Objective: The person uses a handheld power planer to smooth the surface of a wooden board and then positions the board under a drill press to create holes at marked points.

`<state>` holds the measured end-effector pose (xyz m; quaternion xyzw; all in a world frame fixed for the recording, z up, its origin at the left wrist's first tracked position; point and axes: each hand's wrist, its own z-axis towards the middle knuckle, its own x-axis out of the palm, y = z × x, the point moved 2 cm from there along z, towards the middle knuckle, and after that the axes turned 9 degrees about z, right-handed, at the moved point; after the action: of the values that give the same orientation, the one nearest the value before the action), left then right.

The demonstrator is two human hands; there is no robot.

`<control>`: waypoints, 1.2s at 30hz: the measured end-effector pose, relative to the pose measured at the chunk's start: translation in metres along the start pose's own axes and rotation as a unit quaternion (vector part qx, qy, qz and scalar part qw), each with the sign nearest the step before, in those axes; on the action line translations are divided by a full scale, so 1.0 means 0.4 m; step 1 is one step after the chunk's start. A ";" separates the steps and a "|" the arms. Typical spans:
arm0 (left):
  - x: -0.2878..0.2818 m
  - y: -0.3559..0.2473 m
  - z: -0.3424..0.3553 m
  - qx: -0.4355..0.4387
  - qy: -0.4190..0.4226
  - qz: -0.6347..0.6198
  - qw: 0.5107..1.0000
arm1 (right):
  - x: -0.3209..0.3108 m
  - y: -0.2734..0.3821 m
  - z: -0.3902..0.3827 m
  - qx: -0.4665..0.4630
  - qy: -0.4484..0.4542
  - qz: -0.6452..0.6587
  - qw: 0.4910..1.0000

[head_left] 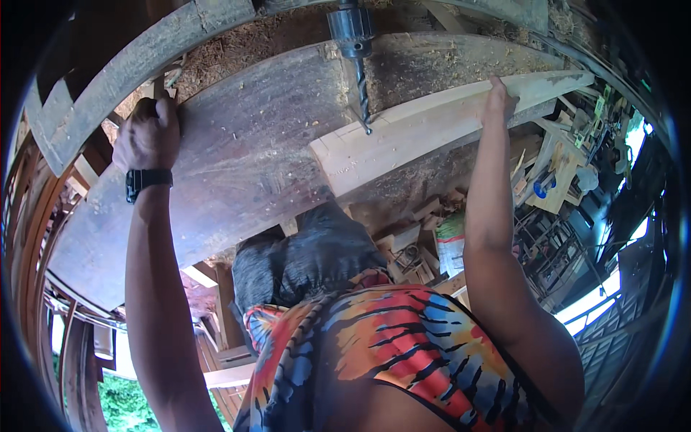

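A long pale wooden board [410, 137] lies across the dark worn work table [237, 151], running off to the right. Above its left part hangs a twisted drill bit [362, 93], held in a dark metal chuck [350, 34]. The bit's tip is at the board's top face; whether it touches cannot be told. My right hand [502, 102] is closed over the far edge of the board, toward its right end. At the table's far left edge, my left hand [147, 137] is curled round something dark, mostly hidden by the fingers. A dark watch is on that wrist.
Wood shavings [461, 57] are scattered over the table's far part. A curved grey wooden beam [151, 61] arches behind it. Offcuts [407, 241] and a striped sack [451, 241] lie below at the right, with a wooden piece bearing a blue round part [545, 187] beyond.
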<state>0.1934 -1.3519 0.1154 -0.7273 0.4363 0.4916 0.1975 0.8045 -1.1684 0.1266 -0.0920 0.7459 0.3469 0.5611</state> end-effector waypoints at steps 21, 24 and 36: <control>-0.028 -0.011 -0.009 0.020 0.019 -0.027 0.999 | 0.005 0.050 0.053 0.012 -0.084 -0.017 0.996; -0.016 -0.006 -0.013 0.021 0.019 -0.036 0.999 | 0.007 0.056 0.037 0.028 -0.073 -0.013 0.997; -0.008 -0.001 -0.010 0.038 -0.040 -0.046 0.997 | 0.059 0.012 0.015 0.035 -0.065 -0.009 0.997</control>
<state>0.1955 -1.3531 0.1200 -0.7179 0.4126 0.4942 0.2647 0.7982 -1.1551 0.1067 -0.0565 0.7189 0.3206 0.6142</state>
